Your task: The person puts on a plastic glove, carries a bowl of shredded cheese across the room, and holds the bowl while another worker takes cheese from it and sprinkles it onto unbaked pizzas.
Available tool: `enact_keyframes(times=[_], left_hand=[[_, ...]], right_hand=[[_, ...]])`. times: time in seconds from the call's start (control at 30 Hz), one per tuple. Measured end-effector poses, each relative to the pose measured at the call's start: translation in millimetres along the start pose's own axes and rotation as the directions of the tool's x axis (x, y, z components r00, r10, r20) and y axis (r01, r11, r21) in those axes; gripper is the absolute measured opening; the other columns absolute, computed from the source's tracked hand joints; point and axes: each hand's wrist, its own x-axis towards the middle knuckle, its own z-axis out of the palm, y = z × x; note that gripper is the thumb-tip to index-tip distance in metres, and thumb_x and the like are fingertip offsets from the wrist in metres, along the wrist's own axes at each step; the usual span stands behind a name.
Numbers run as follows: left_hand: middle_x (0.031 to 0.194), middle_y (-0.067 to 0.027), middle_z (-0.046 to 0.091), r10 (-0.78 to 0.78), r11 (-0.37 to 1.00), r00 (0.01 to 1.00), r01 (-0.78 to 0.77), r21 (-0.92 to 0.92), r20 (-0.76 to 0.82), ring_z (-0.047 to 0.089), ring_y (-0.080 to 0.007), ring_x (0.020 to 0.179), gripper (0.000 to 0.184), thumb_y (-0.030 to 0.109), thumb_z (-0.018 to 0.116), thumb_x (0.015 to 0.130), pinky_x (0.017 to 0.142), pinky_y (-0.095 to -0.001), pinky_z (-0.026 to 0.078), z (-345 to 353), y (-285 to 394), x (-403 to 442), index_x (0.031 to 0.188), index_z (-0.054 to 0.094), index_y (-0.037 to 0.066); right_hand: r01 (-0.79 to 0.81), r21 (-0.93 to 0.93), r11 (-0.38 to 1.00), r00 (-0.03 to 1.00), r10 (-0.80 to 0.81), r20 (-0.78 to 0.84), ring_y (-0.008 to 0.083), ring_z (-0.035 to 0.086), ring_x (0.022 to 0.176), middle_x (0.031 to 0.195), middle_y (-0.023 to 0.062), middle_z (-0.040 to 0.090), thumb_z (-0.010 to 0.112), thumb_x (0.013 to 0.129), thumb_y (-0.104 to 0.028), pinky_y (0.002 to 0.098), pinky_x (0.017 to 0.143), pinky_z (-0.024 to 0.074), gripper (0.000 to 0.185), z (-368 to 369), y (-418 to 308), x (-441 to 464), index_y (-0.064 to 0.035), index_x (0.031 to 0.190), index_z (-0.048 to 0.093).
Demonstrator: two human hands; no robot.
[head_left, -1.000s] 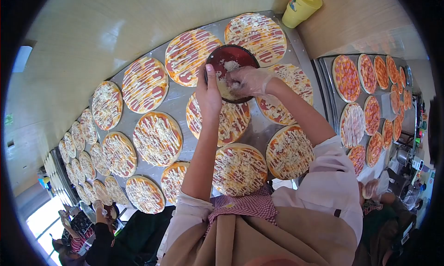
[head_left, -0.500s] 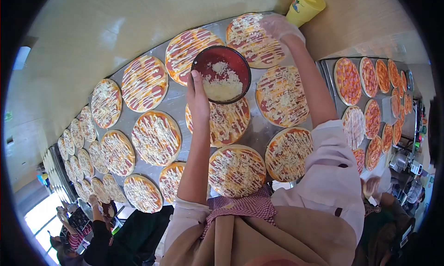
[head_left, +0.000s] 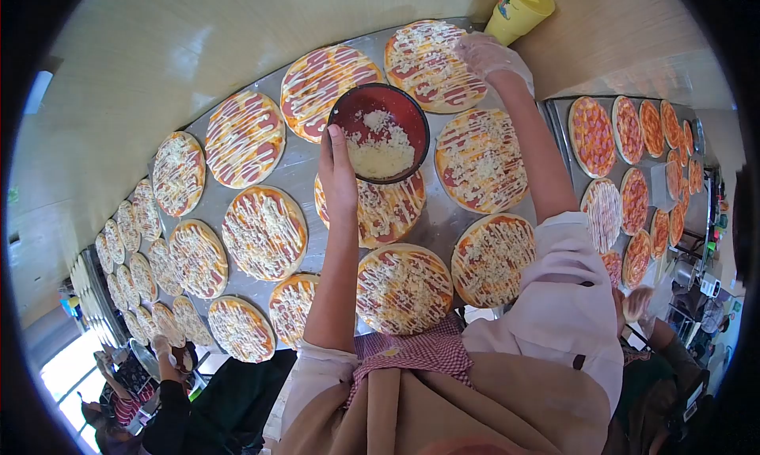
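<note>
My left hand (head_left: 338,167) grips the left rim of a red bowl with a black edge (head_left: 402,110), its thumb over the side. Grated white cheese (head_left: 381,150) lies in the bowl, which hangs above the middle pizza (head_left: 385,213). My right hand (head_left: 487,57), in a clear plastic glove, is over the right edge of the top pizza (head_left: 434,63). Its fingers are bent and pressed together; whatever they hold is too small to name. That pizza bears white sauce stripes and scattered cheese, thickest near its upper part.
Many pizzas stand in rows on the metal table (head_left: 294,163). A yellow cup (head_left: 520,10) stands at the wall corner. On the right, a second tray holds more pizzas (head_left: 592,137). Other people are at lower left (head_left: 150,411) and lower right (head_left: 661,368).
My right hand has left the bowl and moved up and right to the top pizza. With my left hand on it, the bowl has shifted slightly left and down.
</note>
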Motion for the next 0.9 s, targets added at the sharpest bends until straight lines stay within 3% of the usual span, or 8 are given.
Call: enact_keyframes(times=[0.07, 0.27, 0.37, 0.47, 0.63, 0.67, 0.73, 0.9], left_hand=[[0.125, -0.0227, 0.045, 0.000, 1.000, 1.000, 0.000, 0.010, -0.002, 0.042, -0.0274, 0.117, 0.070, 0.051, 0.037, 0.090, 0.099, -0.0318, 0.029, 0.2, -2.1, -0.8, 0.127, 0.037, -0.008], [0.125, -0.0233, 0.045, 0.001, 0.999, 1.000, -0.001, 0.034, 0.003, 0.042, -0.0282, 0.118, 0.071, 0.052, 0.038, 0.089, 0.099, -0.0319, 0.029, -0.9, -4.0, -1.6, 0.128, 0.036, -0.007], [0.125, -0.0233, 0.045, -0.010, 0.999, 1.000, 0.010, 0.030, -0.001, 0.042, -0.0276, 0.118, 0.071, 0.052, 0.038, 0.089, 0.099, -0.0319, 0.029, 0.2, -3.0, -2.6, 0.128, 0.037, -0.006], [0.126, -0.0227, 0.045, -0.036, 0.999, 0.999, 0.036, 0.038, -0.004, 0.043, -0.0273, 0.117, 0.070, 0.053, 0.039, 0.089, 0.098, -0.0316, 0.030, 2.2, 3.7, -9.2, 0.129, 0.038, -0.004], [0.122, -0.0202, 0.048, -0.083, 0.987, 0.997, 0.081, 0.136, 0.007, 0.048, -0.0273, 0.112, 0.063, 0.048, 0.038, 0.090, 0.093, -0.0319, 0.036, -0.6, 5.7, -12.9, 0.126, 0.041, -0.003], [0.119, -0.0202, 0.050, -0.119, 0.979, 0.993, 0.113, 0.170, 0.026, 0.049, -0.0274, 0.110, 0.058, 0.044, 0.039, 0.091, 0.091, -0.0324, 0.037, -4.8, 3.3, -11.3, 0.124, 0.042, -0.003], [0.116, -0.0213, 0.052, -0.090, 0.977, 0.996, 0.085, 0.195, 0.019, 0.050, -0.0307, 0.107, 0.057, 0.044, 0.039, 0.090, 0.090, -0.0360, 0.038, -13.3, 12.3, -18.7, 0.123, 0.043, -0.002], [0.108, -0.0240, 0.056, 0.075, 0.968, 0.987, -0.038, 0.249, -0.139, 0.054, -0.0347, 0.102, 0.060, 0.049, 0.038, 0.088, 0.088, -0.0376, 0.040, -38.5, 26.7, -51.6, 0.125, 0.040, 0.002]], right_hand=[[-0.203, 0.152, 0.967, 0.972, 0.180, 0.150, 0.0233, 0.053, 0.103, 0.111, 0.0090, 0.056, 0.046, 0.087, -0.031, 0.0338, 0.090, 0.0404, 0.027, -56.1, -37.2, -38.7, -0.0190, 0.108, 0.058], [0.031, 0.124, 0.992, 0.994, -0.017, -0.107, 0.0247, 0.052, 0.105, 0.115, 0.0098, 0.054, 0.044, 0.086, -0.027, 0.0353, 0.091, 0.0403, 0.026, 26.6, -2.7, -28.6, -0.0164, 0.105, 0.058], [-0.341, 0.263, 0.902, 0.936, 0.300, 0.184, 0.0254, 0.050, 0.108, 0.118, 0.0089, 0.052, 0.041, 0.086, -0.026, 0.0353, 0.091, 0.0403, 0.028, -39.7, -20.5, -26.1, -0.0150, 0.107, 0.057], [-0.246, 0.097, 0.964, 0.966, 0.252, -0.054, 0.0266, 0.051, 0.108, 0.116, 0.0095, 0.054, 0.039, 0.085, -0.026, 0.0356, 0.089, 0.0410, 0.030, -13.8, 3.8, -9.1, -0.0130, 0.106, 0.057], [-0.355, 0.240, 0.903, 0.935, 0.350, 0.065, 0.0261, 0.053, 0.104, 0.110, 0.0123, 0.057, 0.039, 0.086, -0.026, 0.0363, 0.088, 0.0417, 0.031, -78.1, -36.7, -53.2, -0.0083, 0.104, 0.057], [-0.291, 0.380, 0.878, 0.951, 0.224, 0.211, 0.0215, 0.054, 0.103, 0.110, 0.0139, 0.057, 0.039, 0.087, -0.027, 0.0340, 0.090, 0.0410, 0.034, -44.8, -12.3, -42.7, -0.0058, 0.109, 0.054], [-0.144, 0.482, 0.864, 0.989, 0.104, 0.109, 0.0203, 0.053, 0.104, 0.111, 0.0129, 0.056, 0.038, 0.088, -0.027, 0.0325, 0.089, 0.0411, 0.036, -19.5, -8.2, -47.4, -0.0046, 0.112, 0.053], [0.011, 0.974, 0.225, 0.980, 0.189, -0.054, 0.0175, 0.051, 0.104, 0.115, 0.0102, 0.052, 0.036, 0.092, -0.028, 0.0287, 0.086, 0.0412, 0.039, -49.9, -41.7, -81.8, -0.0015, 0.118, 0.049]])
